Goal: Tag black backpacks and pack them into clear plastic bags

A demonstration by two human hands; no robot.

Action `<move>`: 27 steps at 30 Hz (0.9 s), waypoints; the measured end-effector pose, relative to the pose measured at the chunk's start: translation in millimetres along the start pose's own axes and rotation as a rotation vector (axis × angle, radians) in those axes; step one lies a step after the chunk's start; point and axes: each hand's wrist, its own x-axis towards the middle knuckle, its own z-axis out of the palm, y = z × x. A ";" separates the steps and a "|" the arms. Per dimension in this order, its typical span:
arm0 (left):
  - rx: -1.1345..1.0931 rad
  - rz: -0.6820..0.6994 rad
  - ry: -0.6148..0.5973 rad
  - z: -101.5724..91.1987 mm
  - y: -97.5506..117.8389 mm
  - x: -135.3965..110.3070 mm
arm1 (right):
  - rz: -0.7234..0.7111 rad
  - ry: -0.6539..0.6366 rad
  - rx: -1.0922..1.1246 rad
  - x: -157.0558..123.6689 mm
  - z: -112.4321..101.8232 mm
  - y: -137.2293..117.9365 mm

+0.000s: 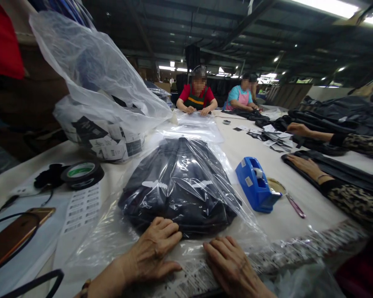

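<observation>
A black bag-like item lies on the table inside a clear plastic bag, with small white marks showing through the shiny film. My left hand presses on the near edge of the packed item, fingers slightly bent and thumb stretched away to the side. Lower and to the right, my right hand rests flat on the near part of the plastic at the table edge; its thumb is hidden. Just right of the packed item stands a blue tape dispenser.
Left are a roll of black tape, a barcode label sheet, a phone with cables and a large plastic bag of tags. Right are scissors, loose tags and a co-worker's hands. Two people work across the table.
</observation>
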 end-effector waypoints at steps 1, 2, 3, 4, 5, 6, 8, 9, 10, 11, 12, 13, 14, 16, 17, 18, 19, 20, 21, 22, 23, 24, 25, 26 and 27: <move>-0.007 -0.020 -0.035 -3.7 3.1 0.0 | 0.014 -0.009 0.008 -0.8 -2.2 0.1; -0.013 -0.037 -0.061 -6.9 5.8 -0.2 | 0.029 -0.005 0.005 -2.2 -3.2 0.7; -0.017 -0.048 -0.079 -9.3 8.1 -0.6 | 0.039 0.013 -0.006 -4.1 -2.8 1.9; -0.018 -0.055 -0.092 -10.8 9.7 -1.2 | 0.048 0.035 -0.018 -6.0 -1.1 3.3; -0.019 -0.060 -0.099 -11.3 10.8 -1.8 | 0.053 0.057 -0.028 -7.7 1.7 4.9; -0.018 -0.066 -0.102 -10.8 11.3 -2.5 | 0.061 0.086 -0.036 -8.8 4.9 6.4; -0.007 -0.074 -0.088 -6.9 10.7 -3.7 | 0.096 0.151 -0.037 -8.6 11.1 8.6; 0.006 -0.074 -0.070 -3.4 9.8 -4.3 | 0.117 0.183 -0.033 -7.3 13.2 9.2; 0.026 -0.064 -0.041 0.8 8.5 -4.7 | 0.140 0.210 -0.028 -5.5 14.0 9.4; 0.054 -0.048 -0.005 5.4 7.1 -5.0 | 0.160 0.226 -0.022 -3.2 13.7 9.1; 0.093 -0.029 0.035 10.2 5.6 -5.2 | 0.177 0.229 -0.014 -1.0 12.2 8.4; 0.137 -0.010 0.081 14.8 4.1 -5.2 | 0.192 0.228 -0.009 1.0 9.7 7.3; 0.178 0.004 0.127 18.9 3.0 -5.1 | 0.196 0.229 -0.009 2.4 6.7 5.9; 0.234 0.016 0.207 24.4 1.4 -4.5 | 0.164 0.231 -0.038 3.0 0.9 2.7; 0.245 0.020 0.242 25.8 1.1 -4.1 | 0.131 0.234 -0.064 1.9 -1.1 1.4; 0.242 0.029 0.278 26.3 0.8 -3.8 | 0.095 0.230 -0.093 0.0 -2.1 0.7; 0.226 0.037 0.304 26.2 0.5 -3.7 | 0.068 0.227 -0.125 -2.5 -2.2 0.8; 0.204 0.039 0.317 25.4 0.2 -3.9 | 0.053 0.227 -0.151 -5.4 -1.4 1.9; 0.176 0.034 0.319 24.3 -0.1 -4.2 | 0.054 0.232 -0.167 -8.4 -0.2 4.1; 0.142 0.023 0.313 22.9 -0.6 -4.8 | 0.057 0.242 -0.173 -10.9 0.8 7.1; 0.109 0.004 0.301 21.2 -1.1 -5.3 | 0.059 0.253 -0.170 -12.8 1.2 10.7; 0.083 -0.018 0.292 19.4 -1.6 -5.8 | 0.061 0.261 -0.156 -13.8 0.7 14.7; 0.065 -0.042 0.287 17.6 -1.9 -6.0 | 0.069 0.262 -0.132 -13.8 -0.7 18.5; 0.056 -0.062 0.294 15.7 -2.2 -5.8 | 0.084 0.256 -0.104 -12.8 -2.9 22.2; 0.052 -0.078 0.302 13.9 -2.3 -5.1 | 0.112 0.249 -0.078 -11.0 -5.6 25.5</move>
